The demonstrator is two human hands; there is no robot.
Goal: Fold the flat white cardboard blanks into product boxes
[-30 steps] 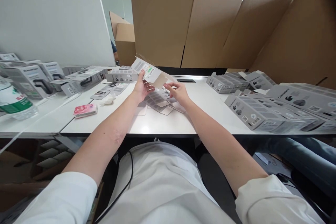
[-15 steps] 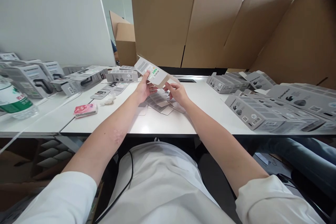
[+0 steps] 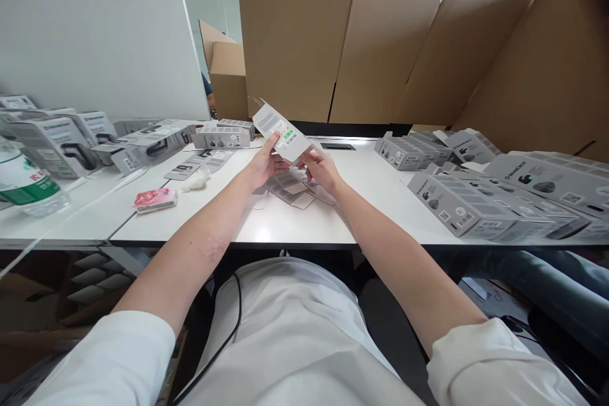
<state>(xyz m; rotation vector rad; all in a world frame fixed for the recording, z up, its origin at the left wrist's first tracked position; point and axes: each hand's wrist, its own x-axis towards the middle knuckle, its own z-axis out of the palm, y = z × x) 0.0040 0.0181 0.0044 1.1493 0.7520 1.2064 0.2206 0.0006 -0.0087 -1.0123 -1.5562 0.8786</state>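
Observation:
A grey and white cardboard product box [image 3: 281, 133] with a green label and barcode is held tilted above the table. My left hand [image 3: 264, 163] grips its left side, thumb on the printed face. My right hand [image 3: 321, 168] is closed at the box's lower right end, fingers pressed at the edge by its end flap. Beneath both hands lie several flat grey cartons [image 3: 290, 186], partly hidden by the hands. The far end of the held box shows a raised flap. Whether anything is inside the box cannot be seen.
Grey boxes [image 3: 457, 200] lie in rows at the right, and more boxes [image 3: 57, 139] stand at the left. A pink packet [image 3: 155, 200], crumpled white tissue [image 3: 196, 180] and a water bottle [image 3: 28, 181] are at the left. Large cardboard [image 3: 304, 38] rises behind the table.
The held box has shifted slightly right and down and turned its printed face more toward me. At its near end the open flap has been folded in, with my right fingers at that edge.

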